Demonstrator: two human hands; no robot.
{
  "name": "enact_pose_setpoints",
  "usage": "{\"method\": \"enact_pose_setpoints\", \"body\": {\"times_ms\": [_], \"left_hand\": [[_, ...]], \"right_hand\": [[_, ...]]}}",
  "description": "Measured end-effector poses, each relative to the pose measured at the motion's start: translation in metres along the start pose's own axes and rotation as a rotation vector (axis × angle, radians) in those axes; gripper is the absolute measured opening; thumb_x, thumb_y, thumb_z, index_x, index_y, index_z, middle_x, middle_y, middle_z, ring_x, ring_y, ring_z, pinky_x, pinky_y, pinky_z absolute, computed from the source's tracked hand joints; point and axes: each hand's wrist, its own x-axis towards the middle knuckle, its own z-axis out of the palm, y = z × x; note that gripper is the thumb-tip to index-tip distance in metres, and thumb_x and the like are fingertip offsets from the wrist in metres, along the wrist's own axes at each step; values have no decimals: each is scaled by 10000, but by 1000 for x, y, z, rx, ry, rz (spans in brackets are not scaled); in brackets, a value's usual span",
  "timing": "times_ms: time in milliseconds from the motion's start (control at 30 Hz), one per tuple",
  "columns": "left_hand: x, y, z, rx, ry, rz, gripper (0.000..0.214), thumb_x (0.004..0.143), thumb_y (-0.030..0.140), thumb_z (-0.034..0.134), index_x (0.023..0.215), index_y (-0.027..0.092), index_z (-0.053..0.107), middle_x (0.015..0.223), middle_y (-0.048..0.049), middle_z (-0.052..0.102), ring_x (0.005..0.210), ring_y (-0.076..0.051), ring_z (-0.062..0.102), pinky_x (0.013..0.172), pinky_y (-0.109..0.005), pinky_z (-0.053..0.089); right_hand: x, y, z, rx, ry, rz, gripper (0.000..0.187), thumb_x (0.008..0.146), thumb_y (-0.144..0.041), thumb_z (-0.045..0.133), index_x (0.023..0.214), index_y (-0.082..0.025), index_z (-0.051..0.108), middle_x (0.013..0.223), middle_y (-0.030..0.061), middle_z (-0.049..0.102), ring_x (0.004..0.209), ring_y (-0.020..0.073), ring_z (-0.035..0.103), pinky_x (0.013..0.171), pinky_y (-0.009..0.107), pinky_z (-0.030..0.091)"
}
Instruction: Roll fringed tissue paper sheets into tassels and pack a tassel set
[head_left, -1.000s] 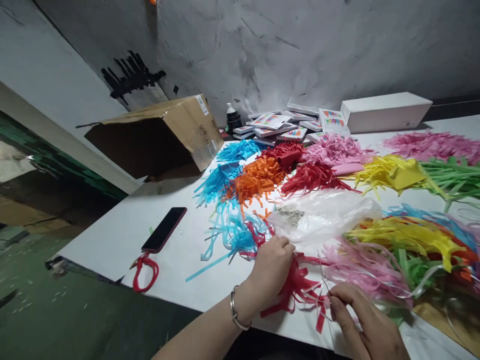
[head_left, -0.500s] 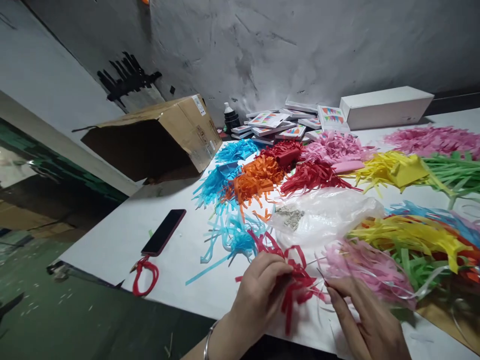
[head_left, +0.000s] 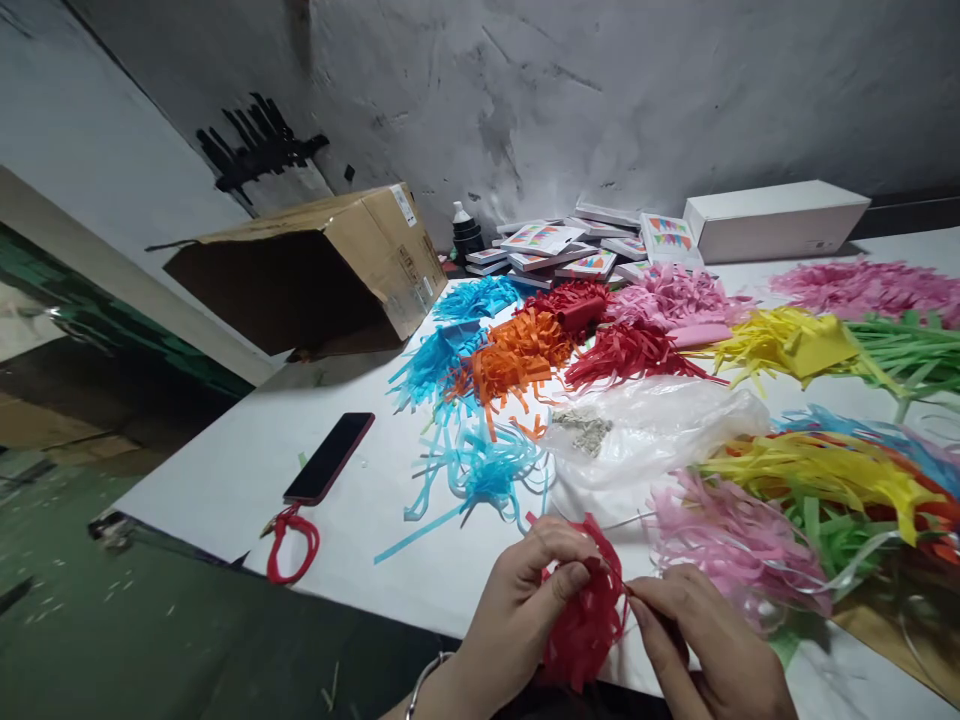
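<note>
My left hand (head_left: 521,610) pinches a red tissue-paper tassel (head_left: 589,630) at its upper part, near the table's front edge. Its strips hang down between my hands. On the right, my right hand (head_left: 709,635) is closed with thumb and forefinger together on a thin strand at the tassel's side; the strand is too fine to make out clearly. Close to my right hand lies a bunch of pink fringed paper (head_left: 739,540). Loose light-blue strips (head_left: 487,465) lie beyond my left hand.
A clear plastic bag (head_left: 660,430) sits mid-table. Behind it are orange fringe (head_left: 521,350), red fringe (head_left: 630,355) and yellow fringe (head_left: 795,345). A phone (head_left: 330,458) with a red strap lies left. An open carton (head_left: 382,260), printed boxes (head_left: 551,240) and a white box (head_left: 776,220) stand along the wall.
The red tassel's strips have been drawn together and now hang lower, nearer me. My right hand has moved slightly left and down, closer to my left hand.
</note>
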Motion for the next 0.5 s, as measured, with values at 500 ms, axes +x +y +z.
{"method": "enact_pose_setpoints", "body": {"times_ms": [500], "left_hand": [[-4, -6, 9, -604, -40, -370, 215, 835, 363, 819, 839, 152, 776, 768, -22, 715, 714, -94, 624, 691, -182, 456]], "right_hand": [[-2, -10, 4, 47, 50, 48, 163, 976, -132, 531, 1089, -223, 606, 742, -2, 628, 659, 141, 566, 630, 247, 478]]}}
